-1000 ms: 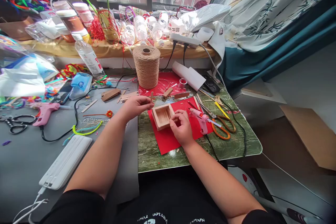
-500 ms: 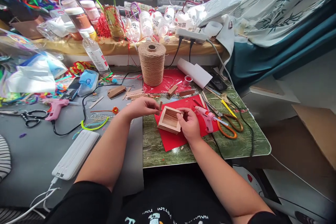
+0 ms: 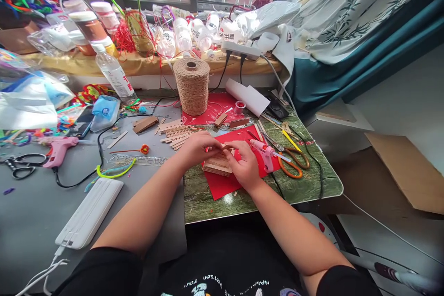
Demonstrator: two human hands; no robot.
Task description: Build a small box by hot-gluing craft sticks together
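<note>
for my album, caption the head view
Left hand and right hand at a brown wooden box over flat red paper

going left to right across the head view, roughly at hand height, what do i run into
Black scissors, pink glue gun, yellow-green pipe cleaner, left hand, small wooden box, right hand, second pink glue gun, orange scissor handles, brown cardboard.

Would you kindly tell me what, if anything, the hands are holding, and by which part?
The right hand seems to hold the wooden box by its right side; whether the left hand holds anything cannot be told.
</note>
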